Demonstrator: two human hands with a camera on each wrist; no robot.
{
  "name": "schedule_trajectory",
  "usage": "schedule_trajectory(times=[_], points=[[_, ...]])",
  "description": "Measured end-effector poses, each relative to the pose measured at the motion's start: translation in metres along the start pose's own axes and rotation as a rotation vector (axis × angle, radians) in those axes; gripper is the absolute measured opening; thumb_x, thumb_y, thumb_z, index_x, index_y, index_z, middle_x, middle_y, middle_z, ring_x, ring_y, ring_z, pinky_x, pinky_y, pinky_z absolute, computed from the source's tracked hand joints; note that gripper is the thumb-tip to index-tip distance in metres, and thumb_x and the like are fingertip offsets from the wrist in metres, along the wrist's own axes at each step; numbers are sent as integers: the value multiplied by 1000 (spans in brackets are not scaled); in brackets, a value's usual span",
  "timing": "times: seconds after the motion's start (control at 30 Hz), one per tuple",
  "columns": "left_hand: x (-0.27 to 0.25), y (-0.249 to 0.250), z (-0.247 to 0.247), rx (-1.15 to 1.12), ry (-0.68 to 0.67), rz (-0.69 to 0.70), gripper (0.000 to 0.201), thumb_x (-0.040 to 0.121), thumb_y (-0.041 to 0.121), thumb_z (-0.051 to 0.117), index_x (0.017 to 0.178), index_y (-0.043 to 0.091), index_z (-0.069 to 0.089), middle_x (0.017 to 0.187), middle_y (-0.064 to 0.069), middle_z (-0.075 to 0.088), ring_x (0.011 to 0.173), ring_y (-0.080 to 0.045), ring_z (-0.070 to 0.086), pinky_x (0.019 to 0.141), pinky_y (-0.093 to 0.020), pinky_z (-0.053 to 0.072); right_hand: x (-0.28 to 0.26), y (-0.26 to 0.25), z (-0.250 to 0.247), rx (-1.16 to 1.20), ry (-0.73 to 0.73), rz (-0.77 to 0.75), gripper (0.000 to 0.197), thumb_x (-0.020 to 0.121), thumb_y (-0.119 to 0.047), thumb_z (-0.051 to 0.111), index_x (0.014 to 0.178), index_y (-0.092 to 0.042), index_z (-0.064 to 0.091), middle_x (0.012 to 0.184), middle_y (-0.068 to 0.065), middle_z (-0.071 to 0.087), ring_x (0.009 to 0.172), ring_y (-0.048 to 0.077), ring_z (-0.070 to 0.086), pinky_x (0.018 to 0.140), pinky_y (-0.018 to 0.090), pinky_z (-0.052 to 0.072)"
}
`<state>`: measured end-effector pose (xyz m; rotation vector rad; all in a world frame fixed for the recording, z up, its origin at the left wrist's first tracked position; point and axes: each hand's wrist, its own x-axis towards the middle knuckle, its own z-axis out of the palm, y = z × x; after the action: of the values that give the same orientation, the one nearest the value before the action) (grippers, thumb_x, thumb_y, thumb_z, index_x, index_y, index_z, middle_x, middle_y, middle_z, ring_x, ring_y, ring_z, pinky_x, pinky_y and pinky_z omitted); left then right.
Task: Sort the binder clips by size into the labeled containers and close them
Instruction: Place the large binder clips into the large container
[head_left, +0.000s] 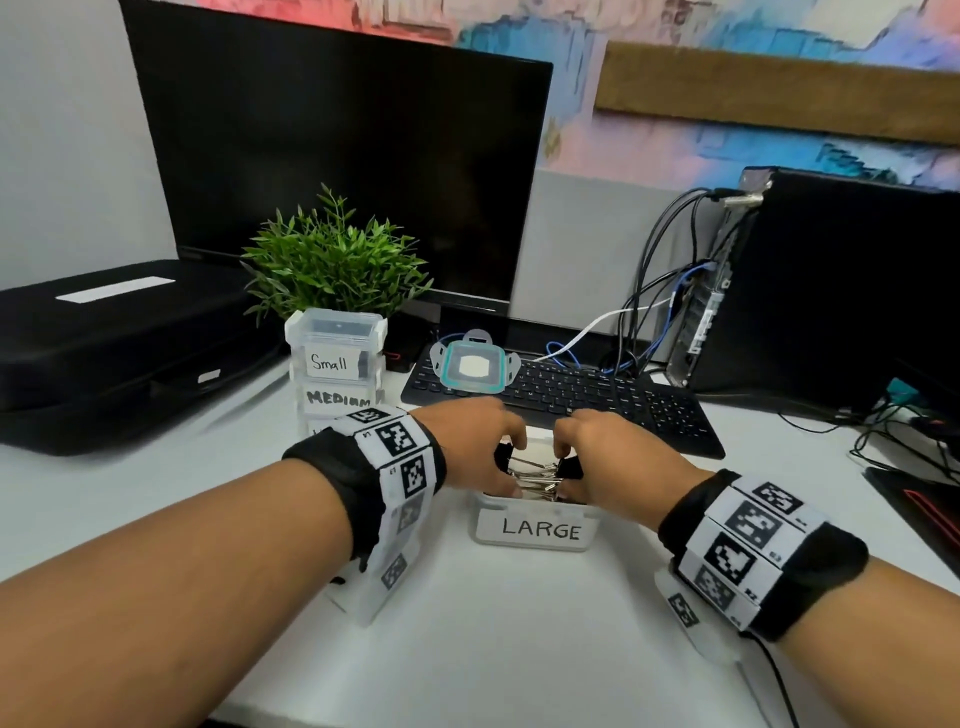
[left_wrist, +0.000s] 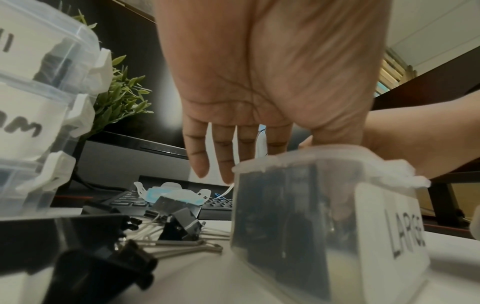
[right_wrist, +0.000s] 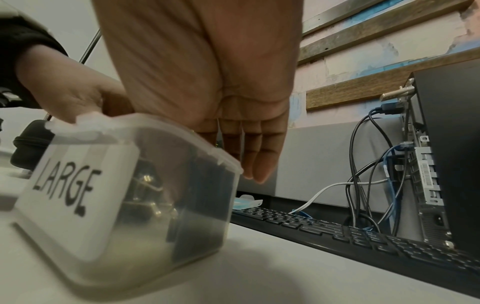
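Note:
An open clear tub labelled LARGE (head_left: 537, 530) stands on the white desk, filled with black binder clips (head_left: 532, 475) whose silver handles show. My left hand (head_left: 483, 447) and right hand (head_left: 597, 452) reach into it from either side, thumbs at the near edge and fingers over the far edge, resting on the clips. In the wrist views the left hand's fingers (left_wrist: 221, 148) and the right hand's fingers (right_wrist: 254, 148) point straight down beside the tub (left_wrist: 298, 226) (right_wrist: 130, 195). Loose large clips (left_wrist: 182, 224) lie on the desk left of the tub. Its teal-rimmed lid (head_left: 474, 364) rests on the keyboard.
Closed tubs marked Small (head_left: 337, 343) and MEDIUM (head_left: 337, 397) are stacked at the left, in front of a potted plant (head_left: 332, 260). Behind are a keyboard (head_left: 597, 410) and monitor (head_left: 337, 171). A black case (head_left: 104, 338) lies far left; a PC tower (head_left: 831, 291) with cables (head_left: 649, 312) stands right.

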<state>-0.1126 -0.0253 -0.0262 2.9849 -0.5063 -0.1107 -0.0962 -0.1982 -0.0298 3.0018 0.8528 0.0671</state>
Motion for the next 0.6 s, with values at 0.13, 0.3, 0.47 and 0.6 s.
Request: schedule_trajectory(times=[0.13, 0.3, 0.47, 0.6], points=[[1, -3, 2, -7, 2, 1, 55, 78, 52, 66, 126, 30, 49, 121, 5, 49, 113, -15, 49, 92, -31, 44, 0, 1, 0, 9, 3, 3, 29, 80, -30, 70, 105, -22, 56, 106, -2, 53, 96, 18, 55, 78, 31, 48], [-1, -14, -17, -120, 60, -9, 32, 94, 40, 48, 123, 26, 52, 121, 3, 54, 112, -16, 52, 95, -32, 43, 0, 3, 1, 8, 3, -6, 29, 81, -31, 69, 105, -22, 56, 107, -2, 53, 99, 20, 54, 79, 30, 47], [-10, -29, -38, 39, 30, -168, 19, 95, 16, 43, 107, 20, 58, 105, 3, 61, 92, -15, 53, 76, -25, 40, 0, 2, 2, 17, 11, -2, 28, 80, -31, 70, 102, -21, 56, 105, -1, 54, 97, 21, 54, 79, 33, 49], [-18, -29, -33, 252, -220, -280, 34, 91, 34, 56, 119, 14, 59, 112, -2, 62, 90, -17, 57, 74, -24, 42, 0, 3, 2, 11, 2, 1, 29, 80, -31, 70, 104, -21, 56, 106, 0, 54, 99, 21, 53, 80, 34, 49]])
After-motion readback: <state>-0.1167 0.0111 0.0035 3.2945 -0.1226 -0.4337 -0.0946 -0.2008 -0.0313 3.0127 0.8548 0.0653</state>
